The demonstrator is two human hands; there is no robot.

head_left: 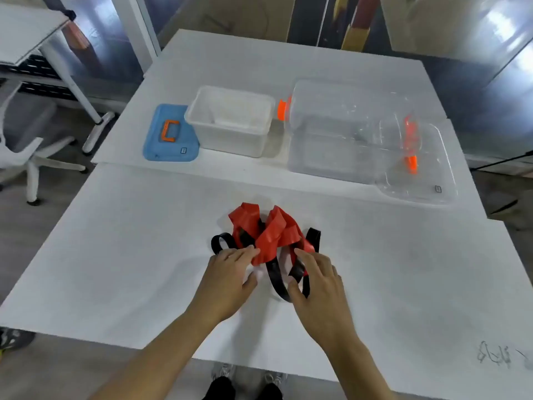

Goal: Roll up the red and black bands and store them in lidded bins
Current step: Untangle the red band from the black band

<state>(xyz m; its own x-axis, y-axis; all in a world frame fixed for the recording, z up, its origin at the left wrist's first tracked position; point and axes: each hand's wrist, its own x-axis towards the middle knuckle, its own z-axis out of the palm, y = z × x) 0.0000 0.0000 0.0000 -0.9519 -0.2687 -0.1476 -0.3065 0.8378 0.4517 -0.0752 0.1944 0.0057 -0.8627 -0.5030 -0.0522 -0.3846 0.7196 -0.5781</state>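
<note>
The red band (266,232) and the black band (277,280) lie tangled together in one heap on the counter (115,255) right in front of me, the red loops piled on top and the black ones poking out at both sides and trailing back toward me. That is why both my hands are down on the pile at once: I judge I have to part the two colours before either can be rolled. My left hand (227,280) lies flat with the fingers stretched forward, their tips touching the near edge of the red fold, its grip apart and holding nothing; it is there to pin or nudge the red aside. My right hand (315,284) has its thumb and fingers bent over a black loop where it crosses under the red, and it looks to me like a loose pinch on the black band, though the underside of the fingers is hidden, so I cannot swear the grip is fully closed on it. Further back, well apart from the heap, the bins wait ready: a white bin (230,119) with its blue lid (170,134) lying flat beside it to the left, and a clear bin (346,131) to the right with its clear lid (418,168) leaning against or lying partly under it. Both stand uncovered, I take it, so a finished roll can drop straight in. No rolling has begun.
</note>
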